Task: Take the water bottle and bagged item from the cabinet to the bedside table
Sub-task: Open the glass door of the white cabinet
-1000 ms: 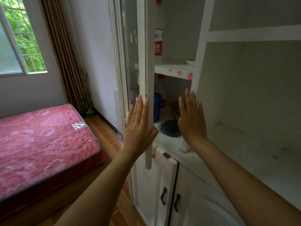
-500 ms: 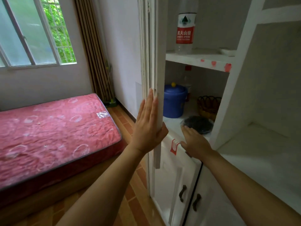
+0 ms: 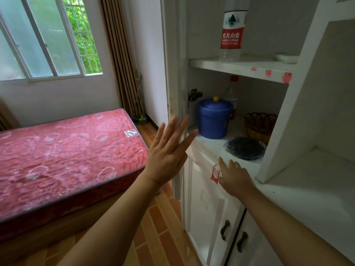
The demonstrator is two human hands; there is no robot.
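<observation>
Far left, a window [image 3: 46, 39] and striped curtain [image 3: 123, 60] stand behind a red mattress [image 3: 63, 156] that lies bare on its bed. Moving in, the left hand [image 3: 167, 156] is up with fingers spread wide and flat, fingertips on the edge of the open cabinet door [image 3: 175, 73], its grip pinching nothing. Next, inside the cabinet on the lower shelf [image 3: 213, 144], a blue lidded bucket [image 3: 214, 119] sits at the back left, and the bagged item [image 3: 245, 148], a dark coil in clear plastic, lies near the front edge, with a wicker basket [image 3: 259, 124] just behind it. Up on the shelf above, the water bottle [image 3: 231, 33] with its red label stands upright, untouched. The right hand [image 3: 235, 178] rests palm down on the front lip of the lower shelf, fingers loosely spread and holding nothing, just short of the bagged item and beside a red sticker [image 3: 215, 172].
</observation>
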